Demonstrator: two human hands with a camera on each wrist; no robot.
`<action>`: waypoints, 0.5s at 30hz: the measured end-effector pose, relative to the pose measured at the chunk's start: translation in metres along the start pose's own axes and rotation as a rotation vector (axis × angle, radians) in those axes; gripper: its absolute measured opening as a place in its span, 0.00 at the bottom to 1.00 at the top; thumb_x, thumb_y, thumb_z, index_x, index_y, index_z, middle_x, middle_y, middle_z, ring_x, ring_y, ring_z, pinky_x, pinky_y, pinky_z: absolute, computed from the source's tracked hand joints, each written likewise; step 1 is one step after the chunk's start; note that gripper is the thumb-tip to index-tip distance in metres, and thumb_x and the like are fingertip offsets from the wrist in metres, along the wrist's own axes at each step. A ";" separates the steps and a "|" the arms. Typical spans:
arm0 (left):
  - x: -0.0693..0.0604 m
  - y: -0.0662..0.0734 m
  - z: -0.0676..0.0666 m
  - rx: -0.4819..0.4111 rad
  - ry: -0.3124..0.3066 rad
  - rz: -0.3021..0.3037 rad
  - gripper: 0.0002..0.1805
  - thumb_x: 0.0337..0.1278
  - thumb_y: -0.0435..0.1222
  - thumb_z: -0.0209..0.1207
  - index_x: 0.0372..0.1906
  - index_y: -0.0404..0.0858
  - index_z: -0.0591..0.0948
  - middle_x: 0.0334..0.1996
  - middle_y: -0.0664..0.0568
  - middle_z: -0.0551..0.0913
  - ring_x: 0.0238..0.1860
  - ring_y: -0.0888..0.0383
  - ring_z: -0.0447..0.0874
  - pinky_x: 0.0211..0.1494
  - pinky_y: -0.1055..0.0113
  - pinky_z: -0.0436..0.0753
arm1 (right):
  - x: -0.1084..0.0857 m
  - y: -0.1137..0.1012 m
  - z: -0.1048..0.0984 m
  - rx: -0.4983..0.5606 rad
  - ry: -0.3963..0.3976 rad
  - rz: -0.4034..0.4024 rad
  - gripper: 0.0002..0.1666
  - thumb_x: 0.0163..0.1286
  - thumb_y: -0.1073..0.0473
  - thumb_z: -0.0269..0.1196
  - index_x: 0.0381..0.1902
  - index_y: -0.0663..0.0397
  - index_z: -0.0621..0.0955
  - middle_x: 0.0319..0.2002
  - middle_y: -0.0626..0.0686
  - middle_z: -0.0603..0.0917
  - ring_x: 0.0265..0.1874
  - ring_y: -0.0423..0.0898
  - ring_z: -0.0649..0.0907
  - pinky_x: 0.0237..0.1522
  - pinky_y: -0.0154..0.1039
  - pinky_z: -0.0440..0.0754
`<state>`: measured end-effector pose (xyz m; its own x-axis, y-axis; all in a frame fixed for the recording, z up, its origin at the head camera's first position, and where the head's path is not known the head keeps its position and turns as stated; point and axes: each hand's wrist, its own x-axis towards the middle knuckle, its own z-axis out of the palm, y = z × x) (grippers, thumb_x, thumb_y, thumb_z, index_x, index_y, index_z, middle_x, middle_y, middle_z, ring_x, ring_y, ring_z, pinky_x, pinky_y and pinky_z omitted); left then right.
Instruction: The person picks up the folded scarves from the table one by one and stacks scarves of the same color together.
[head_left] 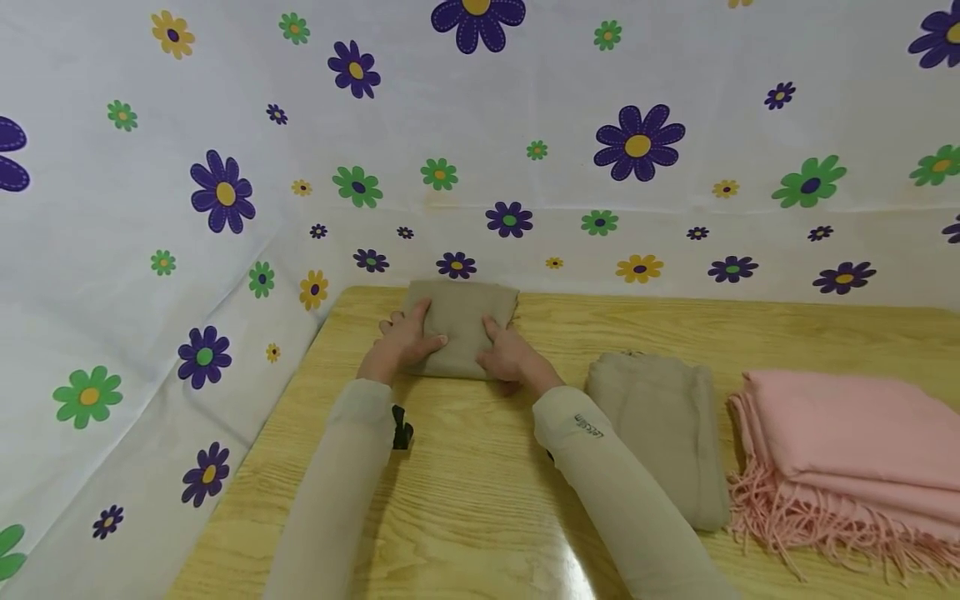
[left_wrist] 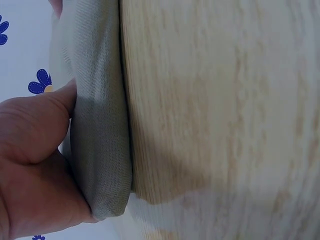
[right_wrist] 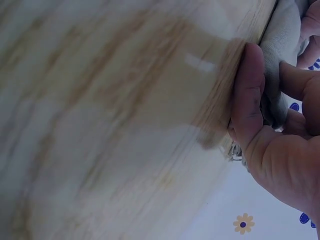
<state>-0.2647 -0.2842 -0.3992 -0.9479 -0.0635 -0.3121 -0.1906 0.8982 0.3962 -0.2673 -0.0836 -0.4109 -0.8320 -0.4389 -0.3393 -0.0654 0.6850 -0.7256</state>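
A folded beige scarf (head_left: 453, 333) lies flat at the back left of the table, a little fringe showing at its right edge. My left hand (head_left: 402, 340) grips its left end, with the thumb over the top and other fingers at the side. At the right front corner, my right hand (head_left: 513, 357) pinches the scarf, one finger on top and the thumb along the front edge. The left wrist view shows the scarf's thick front fold (left_wrist: 100, 110) close to the wooden surface. Part of the right hand's fingers is hidden behind the scarf in the right wrist view.
A second folded beige cloth (head_left: 652, 433) lies to the right, beside my right forearm. Further right is a folded pink scarf (head_left: 862, 425) with long fringe. A white flowered sheet (head_left: 562, 92) hangs behind and left of the wooden table (head_left: 465, 483).
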 end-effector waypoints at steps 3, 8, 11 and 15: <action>-0.001 0.000 0.001 0.008 0.002 -0.003 0.44 0.71 0.52 0.53 0.80 0.45 0.44 0.72 0.25 0.48 0.69 0.27 0.47 0.67 0.30 0.53 | -0.001 0.001 0.000 -0.002 -0.003 -0.002 0.43 0.78 0.56 0.53 0.81 0.45 0.44 0.78 0.67 0.42 0.34 0.54 0.85 0.19 0.38 0.81; -0.003 0.001 0.002 0.016 0.004 0.004 0.43 0.72 0.52 0.53 0.80 0.45 0.44 0.72 0.25 0.48 0.70 0.27 0.48 0.67 0.31 0.55 | -0.003 0.002 0.000 -0.005 -0.004 -0.006 0.43 0.78 0.56 0.53 0.81 0.46 0.44 0.78 0.67 0.42 0.25 0.51 0.83 0.20 0.38 0.82; -0.004 0.002 0.003 0.017 0.003 0.008 0.44 0.71 0.52 0.53 0.80 0.45 0.44 0.72 0.25 0.48 0.70 0.27 0.47 0.67 0.31 0.56 | -0.004 0.003 0.000 0.003 -0.008 -0.006 0.44 0.78 0.56 0.53 0.81 0.45 0.43 0.78 0.67 0.42 0.23 0.49 0.82 0.21 0.39 0.83; -0.005 0.001 0.005 0.017 0.011 0.014 0.43 0.71 0.52 0.53 0.80 0.45 0.45 0.72 0.25 0.48 0.70 0.27 0.48 0.67 0.31 0.56 | -0.006 0.004 0.001 0.003 -0.007 -0.009 0.43 0.78 0.57 0.53 0.81 0.46 0.43 0.78 0.67 0.42 0.25 0.51 0.83 0.22 0.39 0.83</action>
<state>-0.2592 -0.2805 -0.4014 -0.9533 -0.0551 -0.2971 -0.1727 0.9062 0.3861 -0.2626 -0.0789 -0.4123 -0.8275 -0.4491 -0.3369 -0.0715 0.6795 -0.7302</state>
